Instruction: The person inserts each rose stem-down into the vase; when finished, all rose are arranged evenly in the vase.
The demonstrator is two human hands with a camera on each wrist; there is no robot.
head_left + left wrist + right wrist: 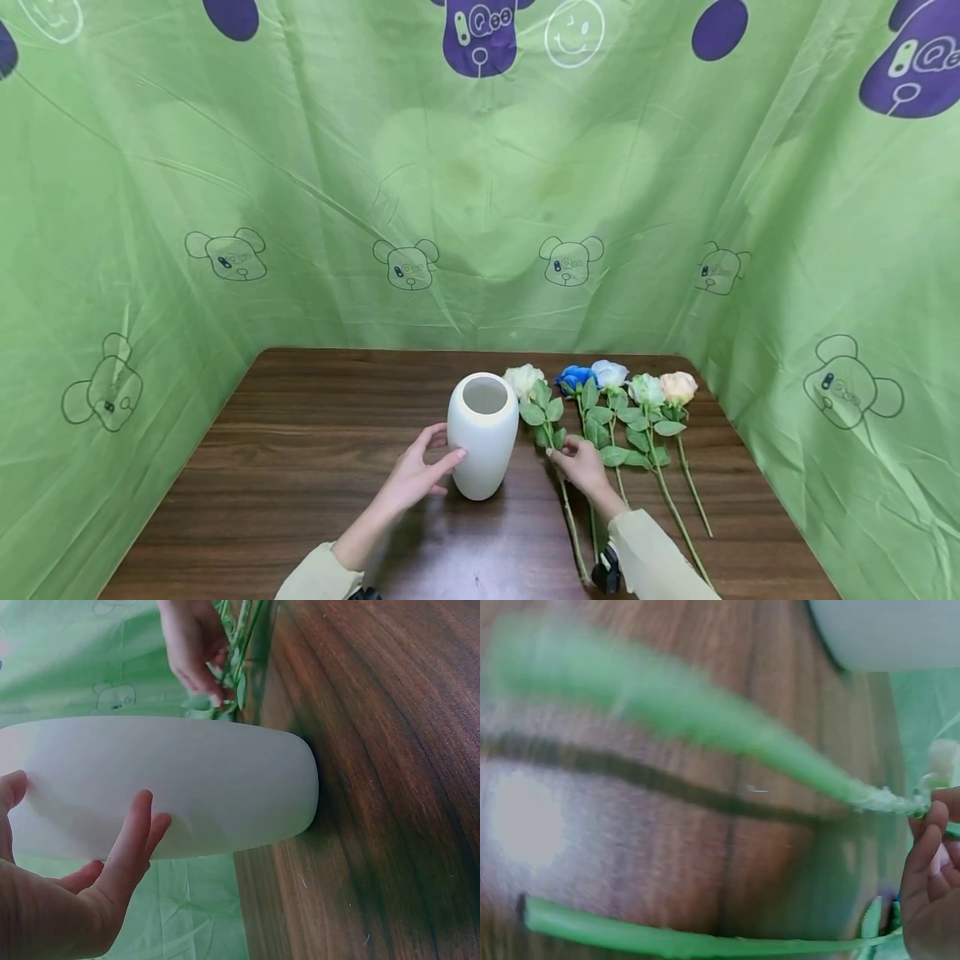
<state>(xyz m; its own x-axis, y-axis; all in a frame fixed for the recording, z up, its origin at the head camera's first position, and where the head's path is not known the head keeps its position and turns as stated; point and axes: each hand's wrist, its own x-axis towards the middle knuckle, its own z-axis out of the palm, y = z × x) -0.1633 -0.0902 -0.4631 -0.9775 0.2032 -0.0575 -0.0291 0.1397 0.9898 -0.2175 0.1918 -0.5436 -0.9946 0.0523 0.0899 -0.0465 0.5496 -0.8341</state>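
Note:
A white vase (pixel 486 450) stands upright on the table, its round mouth facing up. My left hand (pixel 420 473) holds its left side, thumb in front and fingers spread about the wall; the left wrist view shows the fingertips (pixel 141 802) on the smooth surface. To the right of the vase, my right hand (pixel 583 468) pinches the leafy green stem (pixel 780 750) of a white rose (pixel 523 381) between thumb and fingers. In the right wrist view the lower stem slants above the wood, with its shadow below. The rose's bloom sits just behind the vase's right side.
More roses lie in a row on the right: blue (pixel 576 378), pale blue (pixel 610 372), pale green (pixel 646 389) and peach (pixel 678 387). Their stems point toward me, partly under my right arm. A green printed cloth (pixel 480 317) hangs around the brown wooden table (pixel 300 433).

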